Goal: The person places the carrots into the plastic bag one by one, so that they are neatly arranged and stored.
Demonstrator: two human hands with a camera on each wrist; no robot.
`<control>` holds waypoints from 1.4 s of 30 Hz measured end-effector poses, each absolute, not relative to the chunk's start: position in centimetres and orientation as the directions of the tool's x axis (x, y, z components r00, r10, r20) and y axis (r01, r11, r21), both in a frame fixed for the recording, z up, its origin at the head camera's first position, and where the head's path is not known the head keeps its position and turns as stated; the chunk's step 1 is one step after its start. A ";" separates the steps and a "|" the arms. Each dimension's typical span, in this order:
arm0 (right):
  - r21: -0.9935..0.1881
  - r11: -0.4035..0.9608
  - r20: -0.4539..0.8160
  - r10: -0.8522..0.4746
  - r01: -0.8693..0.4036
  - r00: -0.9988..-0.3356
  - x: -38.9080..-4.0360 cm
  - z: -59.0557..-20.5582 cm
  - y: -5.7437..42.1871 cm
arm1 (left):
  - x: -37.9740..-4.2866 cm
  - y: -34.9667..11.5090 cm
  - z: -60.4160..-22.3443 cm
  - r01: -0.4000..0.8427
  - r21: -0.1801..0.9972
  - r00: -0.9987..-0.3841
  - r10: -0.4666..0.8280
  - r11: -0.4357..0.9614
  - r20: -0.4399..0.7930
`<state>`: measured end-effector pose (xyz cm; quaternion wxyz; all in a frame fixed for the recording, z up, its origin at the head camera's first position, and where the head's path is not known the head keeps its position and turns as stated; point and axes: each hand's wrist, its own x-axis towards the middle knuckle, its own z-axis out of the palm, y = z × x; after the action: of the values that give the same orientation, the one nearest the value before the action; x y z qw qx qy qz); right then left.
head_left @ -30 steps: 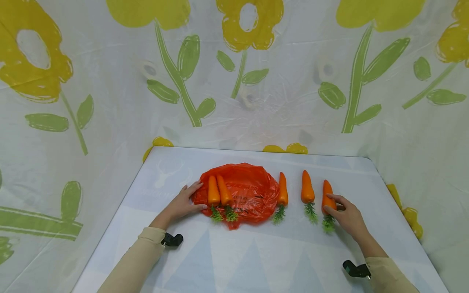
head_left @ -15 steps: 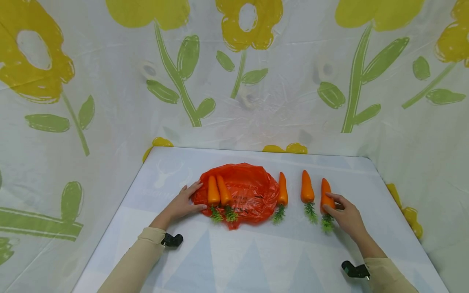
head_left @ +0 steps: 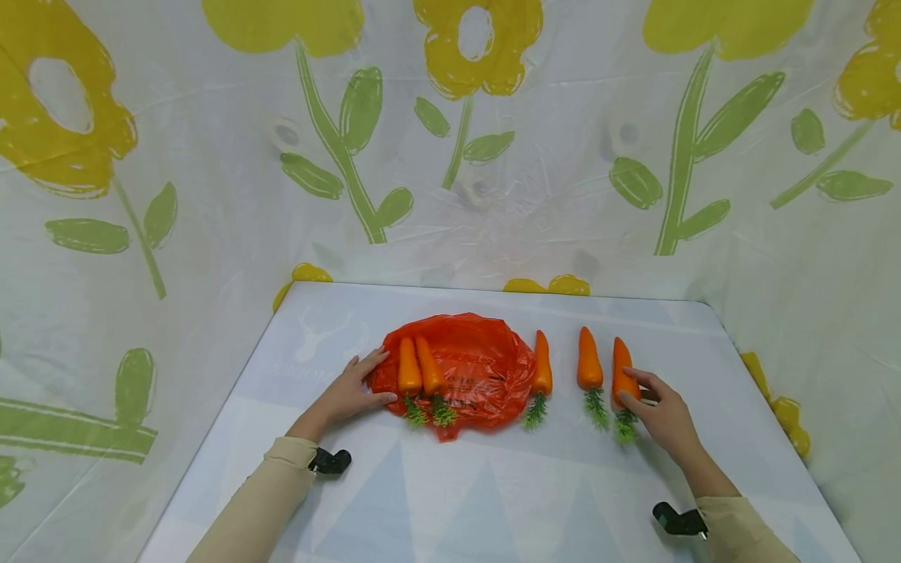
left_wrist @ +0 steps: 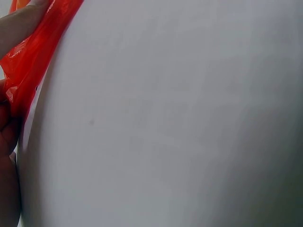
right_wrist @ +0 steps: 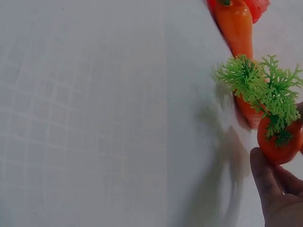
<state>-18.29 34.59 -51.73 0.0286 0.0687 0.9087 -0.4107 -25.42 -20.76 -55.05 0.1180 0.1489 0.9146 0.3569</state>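
A crumpled red plastic bag [head_left: 486, 367] lies on the table, two toy carrots [head_left: 409, 367] with green tops resting on its left part. My left hand [head_left: 352, 387] holds the bag's left edge; in the left wrist view the thumb [left_wrist: 21, 28] lies over the red film, with fingers below it. Another carrot [head_left: 542, 363] lies along the bag's right edge, and a further one [head_left: 589, 360] lies to the right of that. My right hand [head_left: 665, 410] grips the rightmost carrot [head_left: 622, 374] between thumb and fingers. Its leafy top [right_wrist: 274, 94] shows large in the right wrist view, with a shadow below.
The white table [head_left: 450, 500] has pale blue triangles printed on it. Behind it hangs a white curtain [head_left: 563, 219] with yellow flowers. A small black wrist camera [head_left: 331, 461] sits at the left cuff, another black camera [head_left: 679, 520] at the right.
My right hand and the carrot in it have shifted slightly left and away from me, nearer the neighbouring carrot. My left hand, the bag and the other carrots have stayed in place.
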 end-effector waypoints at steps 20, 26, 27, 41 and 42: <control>-0.774 0.631 -0.029 0.043 0.049 -0.999 -18.2 -51.0 33.6 | -25.6 -20.9 -55.3 0.187 0.680 -0.927 0.357 0.709 -0.116; -0.785 0.618 -0.032 0.021 0.038 -0.999 -18.3 -50.8 33.3 | -25.6 -20.9 -55.3 0.183 0.680 -0.927 0.355 0.710 -0.122; -0.788 0.615 -0.035 0.019 0.039 -0.999 -18.4 -50.8 33.2 | -25.6 -20.9 -55.3 0.181 0.680 -0.927 0.354 0.710 -0.123; -0.803 0.596 -0.011 -0.020 -0.003 -1.000 -18.5 -50.5 32.3 | -25.6 -20.9 -55.4 0.175 0.679 -0.929 0.349 0.713 -0.127; -0.802 0.597 -0.009 -0.024 -0.007 -1.000 -18.5 -50.6 32.3 | -25.6 -20.9 -55.4 0.174 0.679 -0.929 0.347 0.713 -0.128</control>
<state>-18.48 32.27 -50.58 0.0094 -0.0085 0.8935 -0.4489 -25.62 -20.93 -55.44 0.1239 0.1420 0.9173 0.3508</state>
